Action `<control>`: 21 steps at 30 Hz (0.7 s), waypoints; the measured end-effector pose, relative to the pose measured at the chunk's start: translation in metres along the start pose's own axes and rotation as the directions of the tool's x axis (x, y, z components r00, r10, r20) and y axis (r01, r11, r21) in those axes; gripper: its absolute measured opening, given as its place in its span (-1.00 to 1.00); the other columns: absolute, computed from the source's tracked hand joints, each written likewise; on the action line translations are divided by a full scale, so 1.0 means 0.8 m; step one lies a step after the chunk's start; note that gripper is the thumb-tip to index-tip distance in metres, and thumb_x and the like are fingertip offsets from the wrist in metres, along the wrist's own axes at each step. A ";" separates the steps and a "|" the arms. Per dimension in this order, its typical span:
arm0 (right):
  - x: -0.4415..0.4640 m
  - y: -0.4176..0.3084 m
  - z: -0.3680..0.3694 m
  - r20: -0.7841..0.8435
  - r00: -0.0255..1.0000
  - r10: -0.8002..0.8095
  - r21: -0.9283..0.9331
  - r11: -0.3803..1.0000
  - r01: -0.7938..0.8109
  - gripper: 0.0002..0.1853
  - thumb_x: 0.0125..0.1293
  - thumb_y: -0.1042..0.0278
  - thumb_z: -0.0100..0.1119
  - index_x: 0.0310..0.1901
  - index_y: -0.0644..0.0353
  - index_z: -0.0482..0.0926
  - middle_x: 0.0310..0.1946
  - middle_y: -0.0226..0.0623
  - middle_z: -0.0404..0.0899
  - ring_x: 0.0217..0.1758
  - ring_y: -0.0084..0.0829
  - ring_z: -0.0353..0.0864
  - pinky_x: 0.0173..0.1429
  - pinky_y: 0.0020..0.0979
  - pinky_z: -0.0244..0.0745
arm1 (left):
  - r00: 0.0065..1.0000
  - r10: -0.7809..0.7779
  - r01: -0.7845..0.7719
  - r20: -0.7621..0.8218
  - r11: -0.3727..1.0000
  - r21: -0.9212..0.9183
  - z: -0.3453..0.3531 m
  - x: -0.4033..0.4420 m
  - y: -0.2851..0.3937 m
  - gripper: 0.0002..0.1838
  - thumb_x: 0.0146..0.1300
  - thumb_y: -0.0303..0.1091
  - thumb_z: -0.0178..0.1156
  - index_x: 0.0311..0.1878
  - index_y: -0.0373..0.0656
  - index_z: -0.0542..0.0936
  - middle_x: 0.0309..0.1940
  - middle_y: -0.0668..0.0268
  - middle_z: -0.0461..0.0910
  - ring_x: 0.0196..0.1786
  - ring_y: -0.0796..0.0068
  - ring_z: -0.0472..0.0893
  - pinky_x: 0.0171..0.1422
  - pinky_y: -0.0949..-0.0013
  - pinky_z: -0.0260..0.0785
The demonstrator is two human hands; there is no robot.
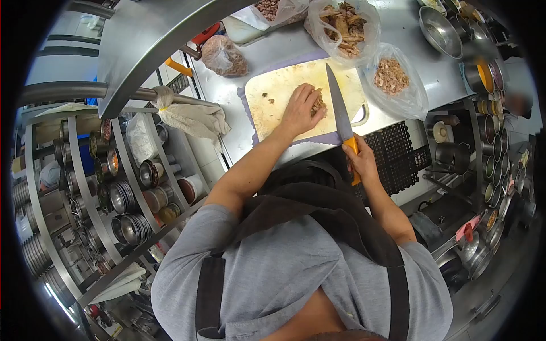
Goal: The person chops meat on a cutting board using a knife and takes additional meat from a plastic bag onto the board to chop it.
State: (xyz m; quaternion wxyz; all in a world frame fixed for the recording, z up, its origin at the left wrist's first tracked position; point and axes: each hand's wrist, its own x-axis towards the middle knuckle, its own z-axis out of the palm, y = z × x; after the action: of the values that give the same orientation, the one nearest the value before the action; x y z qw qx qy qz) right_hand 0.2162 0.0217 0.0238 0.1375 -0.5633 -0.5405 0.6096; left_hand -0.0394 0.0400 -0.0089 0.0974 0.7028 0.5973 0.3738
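Observation:
A pale cutting board (273,82) lies on a purple cloth (321,138) on the steel counter. My left hand (301,108) rests on the board, its fingers pressed together over a small brown piece of food (320,107). In my right hand (362,159) is the orange handle of a long knife (338,105), its blade lying across the right part of the board, tip pointing away from me. The blade is apart from the food. Small dark scraps (271,101) lie on the board's left side.
Behind the board stands an open bag of brown pieces (344,34); to the right is a bag of chopped pieces (391,77). A tied bag (224,55) sits at the back left. A cloth (190,116) hangs from a rail. A metal bowl (441,32) stands at the far right.

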 end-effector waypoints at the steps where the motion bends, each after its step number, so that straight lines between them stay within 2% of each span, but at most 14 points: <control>1: -0.001 -0.003 0.004 0.026 1.000 0.009 0.031 0.999 -0.010 -0.47 0.34 0.29 0.28 0.33 0.13 0.44 -0.55 -0.33 0.54 -0.72 -0.56 0.46 -0.60 -0.47 0.39 | 1.000 -0.022 0.022 0.013 0.999 0.029 -0.001 0.000 0.008 -0.47 0.18 -0.24 0.30 0.15 -0.35 0.48 0.16 -0.09 0.38 0.32 -0.17 0.30 0.43 -0.06 0.19; 4: 0.007 -0.003 0.020 0.085 0.996 0.029 -0.001 1.000 -0.029 -0.44 0.31 0.31 0.31 0.34 0.13 0.43 -0.55 -0.33 0.54 -0.72 -0.57 0.45 -0.60 -0.47 0.39 | 0.995 -0.036 0.051 -0.088 0.983 0.177 0.007 0.001 0.026 -0.46 0.18 -0.25 0.28 0.17 -0.36 0.46 0.17 -0.10 0.34 0.29 -0.18 0.31 0.40 -0.08 0.20; 5: 0.011 -0.003 0.026 0.084 0.996 0.036 0.000 0.999 -0.037 -0.44 0.31 0.31 0.31 0.34 0.13 0.43 -0.55 -0.33 0.54 -0.72 -0.57 0.45 -0.60 -0.47 0.39 | 0.996 -0.039 0.053 -0.082 0.983 0.173 0.011 0.003 0.025 -0.46 0.18 -0.25 0.28 0.17 -0.36 0.46 0.17 -0.10 0.34 0.29 -0.18 0.31 0.40 -0.08 0.20; 7: 0.012 -0.017 0.044 0.140 0.990 0.026 -0.078 0.997 -0.015 -0.42 0.30 0.31 0.32 0.34 0.15 0.41 -0.54 -0.31 0.54 -0.72 -0.56 0.45 -0.60 -0.46 0.39 | 0.977 -0.148 0.165 -0.156 0.981 0.100 0.021 0.007 0.019 -0.50 0.19 -0.28 0.25 0.14 -0.36 0.46 0.16 -0.12 0.33 0.26 -0.20 0.32 0.37 -0.07 0.22; 8: 0.015 -0.023 0.051 0.159 0.987 0.019 -0.074 0.997 -0.007 -0.41 0.30 0.31 0.31 0.34 0.15 0.40 -0.55 -0.29 0.55 -0.71 -0.54 0.46 -0.58 -0.43 0.40 | 0.957 -0.211 0.221 -0.198 0.975 0.032 0.025 0.007 0.015 -0.58 0.17 -0.40 0.25 0.09 -0.34 0.49 0.18 -0.13 0.34 0.19 -0.19 0.39 0.30 -0.01 0.30; 9: 0.017 -0.023 0.061 0.157 0.987 0.033 -0.066 0.998 -0.023 -0.41 0.30 0.31 0.31 0.34 0.15 0.40 -0.55 -0.29 0.55 -0.71 -0.54 0.46 -0.58 -0.43 0.40 | 0.959 -0.216 0.225 -0.181 0.974 0.029 0.029 0.005 0.010 -0.58 0.17 -0.40 0.25 0.09 -0.34 0.49 0.18 -0.13 0.34 0.19 -0.19 0.39 0.30 -0.01 0.30; 11: 0.024 -0.022 0.076 0.191 0.981 -0.019 -0.014 1.000 0.022 -0.42 0.30 0.29 0.31 0.34 0.14 0.40 -0.56 -0.28 0.55 -0.70 -0.51 0.47 -0.56 -0.41 0.42 | 0.910 -0.239 0.270 -0.338 0.962 0.048 0.034 0.001 -0.001 -0.64 0.17 -0.46 0.21 0.05 -0.32 0.52 0.20 -0.11 0.35 0.18 -0.16 0.41 0.28 0.02 0.32; 12: 0.027 -0.026 0.082 0.215 0.976 -0.035 -0.010 0.999 0.038 -0.43 0.30 0.28 0.31 0.33 0.14 0.41 -0.55 -0.23 0.55 -0.68 -0.49 0.50 -0.54 -0.40 0.44 | 0.870 -0.283 0.315 -0.404 0.949 0.013 0.035 0.001 -0.002 -0.68 0.16 -0.51 0.19 0.02 -0.27 0.55 0.19 -0.04 0.38 0.15 -0.04 0.46 0.23 0.09 0.37; 13: 0.029 -0.030 0.085 0.210 0.977 -0.033 -0.005 0.999 0.034 -0.43 0.30 0.28 0.31 0.33 0.14 0.41 -0.55 -0.23 0.55 -0.68 -0.49 0.50 -0.54 -0.40 0.44 | 0.873 -0.281 0.311 -0.398 0.950 0.012 0.035 0.002 -0.004 -0.68 0.16 -0.51 0.19 0.02 -0.27 0.55 0.19 -0.04 0.38 0.15 -0.04 0.46 0.23 0.09 0.37; 15: 0.027 -0.044 0.083 0.239 0.968 -0.069 -0.060 0.995 0.085 -0.43 0.30 0.27 0.31 0.32 0.14 0.41 -0.53 -0.19 0.55 -0.69 -0.49 0.49 -0.54 -0.39 0.43 | 0.761 -0.520 0.470 -0.388 0.854 -0.223 0.030 0.002 -0.003 -0.69 0.17 -0.52 0.20 0.02 -0.24 0.56 0.19 0.04 0.41 0.10 0.12 0.52 0.16 0.21 0.42; 16: 0.025 -0.059 0.076 0.261 0.965 -0.031 -0.130 0.989 0.067 -0.44 0.30 0.27 0.31 0.31 0.15 0.41 -0.47 -0.04 0.60 -0.60 -0.25 0.60 -0.45 -0.29 0.49 | 0.696 -0.621 0.502 -0.360 0.779 -0.374 0.028 0.005 0.004 -0.70 0.17 -0.53 0.20 0.00 -0.23 0.57 0.18 0.09 0.43 0.07 0.23 0.54 0.11 0.30 0.44; 17: 0.024 -0.059 0.073 0.255 0.967 -0.022 -0.136 0.989 0.059 -0.44 0.30 0.27 0.31 0.31 0.15 0.41 -0.47 -0.04 0.60 -0.60 -0.25 0.60 -0.45 -0.29 0.49 | 0.695 -0.627 0.504 -0.353 0.774 -0.382 0.028 0.010 0.005 -0.70 0.17 -0.53 0.20 0.00 -0.23 0.57 0.18 0.09 0.43 0.07 0.23 0.54 0.11 0.30 0.44; 19: 0.024 -0.062 0.061 0.201 0.956 -0.212 -0.187 0.950 0.250 -0.44 0.29 0.26 0.31 0.30 0.14 0.41 -0.41 0.09 0.64 -0.42 0.05 0.65 -0.31 -0.19 0.53 | 0.736 -0.474 0.397 -0.484 0.881 -0.259 0.026 0.028 0.012 -0.68 0.14 -0.54 0.21 0.00 -0.23 0.55 0.21 0.09 0.41 0.12 0.10 0.52 0.13 0.22 0.44; 21: 0.019 -0.072 0.039 0.149 0.961 -0.232 -0.218 0.940 0.261 -0.45 0.29 0.26 0.31 0.29 0.15 0.43 -0.39 0.13 0.63 -0.35 0.12 0.64 -0.26 -0.16 0.53 | 0.715 -0.512 0.388 -0.477 0.857 -0.339 0.031 0.058 0.032 -0.68 0.13 -0.55 0.21 -0.01 -0.24 0.55 0.19 0.06 0.43 0.15 0.07 0.51 0.15 0.21 0.44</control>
State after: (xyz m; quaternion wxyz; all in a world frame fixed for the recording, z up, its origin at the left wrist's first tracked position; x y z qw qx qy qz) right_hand 0.1598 0.0394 0.0556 0.1121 -0.4655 -0.6827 0.5520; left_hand -0.0033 0.0830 0.0073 0.0847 0.3822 0.7089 0.5867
